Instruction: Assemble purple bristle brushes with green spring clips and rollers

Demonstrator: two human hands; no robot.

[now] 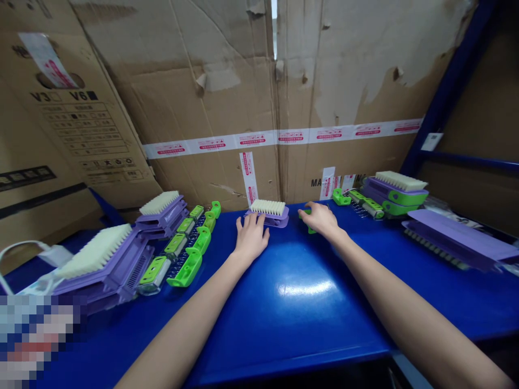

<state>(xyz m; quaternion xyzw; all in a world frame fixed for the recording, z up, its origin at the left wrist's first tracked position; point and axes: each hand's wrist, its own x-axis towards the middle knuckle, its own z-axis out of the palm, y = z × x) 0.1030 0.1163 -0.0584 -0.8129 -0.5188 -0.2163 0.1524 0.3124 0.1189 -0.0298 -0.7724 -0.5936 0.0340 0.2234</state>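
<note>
Left hand (250, 237) at purple brush (280, 219) | right hand (322, 219) half-hides green piece (311, 230) | both grips: cannot tell

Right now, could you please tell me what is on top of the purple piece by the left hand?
A cream bristled block is on the purple piece; the left hand covers the near left part, unseen.
</note>
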